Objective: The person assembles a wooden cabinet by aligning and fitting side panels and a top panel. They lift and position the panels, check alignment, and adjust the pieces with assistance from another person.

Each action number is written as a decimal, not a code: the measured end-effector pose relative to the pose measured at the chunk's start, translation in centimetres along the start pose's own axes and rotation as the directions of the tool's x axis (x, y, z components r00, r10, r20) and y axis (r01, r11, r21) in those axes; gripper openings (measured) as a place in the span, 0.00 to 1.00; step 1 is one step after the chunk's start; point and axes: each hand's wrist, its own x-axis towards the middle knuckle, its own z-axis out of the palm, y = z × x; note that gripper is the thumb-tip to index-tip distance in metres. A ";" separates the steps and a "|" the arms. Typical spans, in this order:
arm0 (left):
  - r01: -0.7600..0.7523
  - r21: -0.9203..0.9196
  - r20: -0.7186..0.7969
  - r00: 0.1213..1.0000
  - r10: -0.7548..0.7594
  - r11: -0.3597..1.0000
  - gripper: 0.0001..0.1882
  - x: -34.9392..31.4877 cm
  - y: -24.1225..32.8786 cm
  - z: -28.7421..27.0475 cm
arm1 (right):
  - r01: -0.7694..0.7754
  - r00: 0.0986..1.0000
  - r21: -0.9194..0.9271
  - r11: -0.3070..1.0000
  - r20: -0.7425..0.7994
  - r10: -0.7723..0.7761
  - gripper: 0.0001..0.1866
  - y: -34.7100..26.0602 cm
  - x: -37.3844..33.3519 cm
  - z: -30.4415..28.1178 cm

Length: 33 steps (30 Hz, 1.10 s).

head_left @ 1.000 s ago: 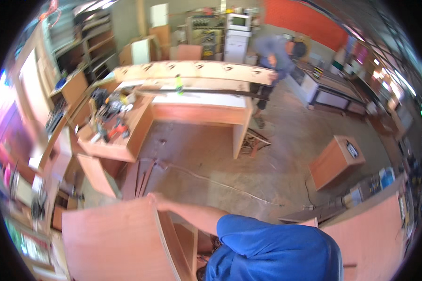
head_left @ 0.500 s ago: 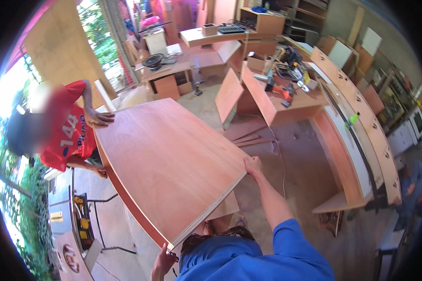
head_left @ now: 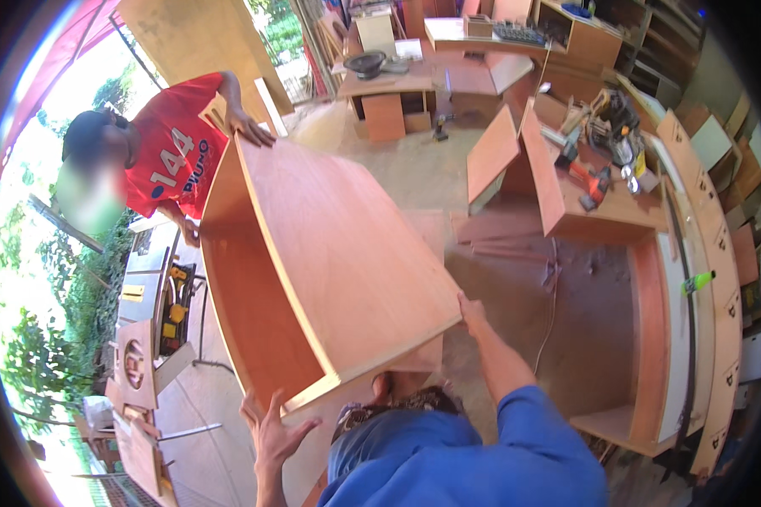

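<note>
A large plywood cabinet box (head_left: 355,245) is tilted between me and a co-worker, its broad smooth panel facing up and its hollow inside (head_left: 249,287) showing on the left. My right hand (head_left: 473,314) is closed on the box's right corner, fingers partly hidden behind the edge. Beside the near left corner, my left hand (head_left: 277,433) has its fingers and thumb spread; whether a fingertip touches the rim I cannot tell. Across the box, one hand of the co-worker (head_left: 249,128) lies on the far top corner, and the other hand (head_left: 189,230) is at its left side.
On the right, a wooden workbench (head_left: 609,221) bears an orange cordless drill (head_left: 596,186) and other tools. A long curved wooden piece (head_left: 710,304) runs along the right. A cord (head_left: 554,304) crosses the floor. Toolbox (head_left: 176,308) and cutout panel (head_left: 135,363) stand at left.
The cabinet box has tipped, so its hollow inside now shows on the left. My left hand has come off its grip at the near corner and spread. My view has turned left.
</note>
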 end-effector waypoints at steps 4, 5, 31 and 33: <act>-0.248 -0.452 -0.087 0.968 0.235 0.857 0.28 3.9 1.0 3.3 | -0.154 0.971 0.078 0.985 0.197 0.136 0.33 1.6 2.2 -0.3; -0.302 -0.386 -0.074 0.952 0.297 0.872 0.24 4.5 0.9 3.8 | -0.139 0.968 0.108 0.984 0.226 0.112 0.33 1.7 2.6 -0.6; -0.816 -0.329 0.202 0.432 0.879 0.476 0.18 10.7 24.7 6.3 | -0.264 0.897 0.744 0.614 -0.046 0.440 0.31 30.4 -10.8 -4.1; -0.826 -0.370 0.192 0.380 0.905 0.425 0.18 10.4 26.0 6.7 | -0.228 0.889 0.662 0.714 -0.158 0.430 0.28 32.6 -13.0 -5.0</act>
